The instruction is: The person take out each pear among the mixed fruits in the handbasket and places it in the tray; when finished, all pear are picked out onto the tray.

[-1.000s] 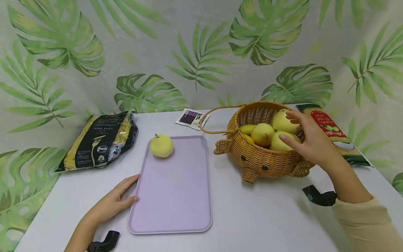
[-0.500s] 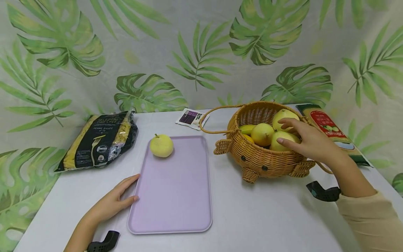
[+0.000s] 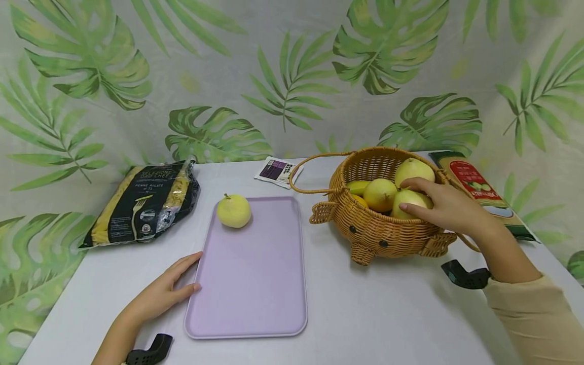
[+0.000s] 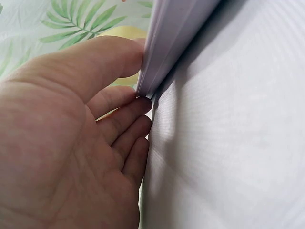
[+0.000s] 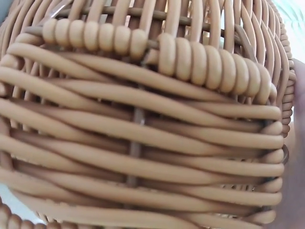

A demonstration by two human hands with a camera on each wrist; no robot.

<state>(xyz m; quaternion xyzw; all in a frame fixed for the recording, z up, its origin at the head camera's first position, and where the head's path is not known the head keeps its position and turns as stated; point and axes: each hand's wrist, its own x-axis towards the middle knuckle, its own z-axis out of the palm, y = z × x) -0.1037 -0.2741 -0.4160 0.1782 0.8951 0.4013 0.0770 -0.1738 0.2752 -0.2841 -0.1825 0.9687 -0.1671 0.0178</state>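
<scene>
My right hand (image 3: 449,205) reaches over the near right rim of a wicker basket (image 3: 369,223) shaped like an animal's head. Its thumb and fingers hold the front pear (image 3: 403,204) from both sides, among the other fruit. Wicker from the basket's ear (image 5: 138,129) fills the right wrist view. My left hand (image 3: 159,291) lies on the table, thumb and fingertips touching the left edge of a lilac tray (image 3: 251,284). In the left wrist view the thumb meets the tray's rim (image 4: 159,47), fingers loosely extended. A round yellow-green pear (image 3: 234,211) sits in the tray's far left corner.
Other pears (image 3: 380,195) and a banana (image 3: 358,187) lie in the basket. A pasta bag (image 3: 141,205) stands behind left of the tray. A small purple-white packet (image 3: 278,171) lies at the back, and a red-green bag (image 3: 483,190) lies right of the basket.
My right hand has come down from above the fruit, and its thumb and fingers have closed in on the front pear. My left hand and the tray have not moved.
</scene>
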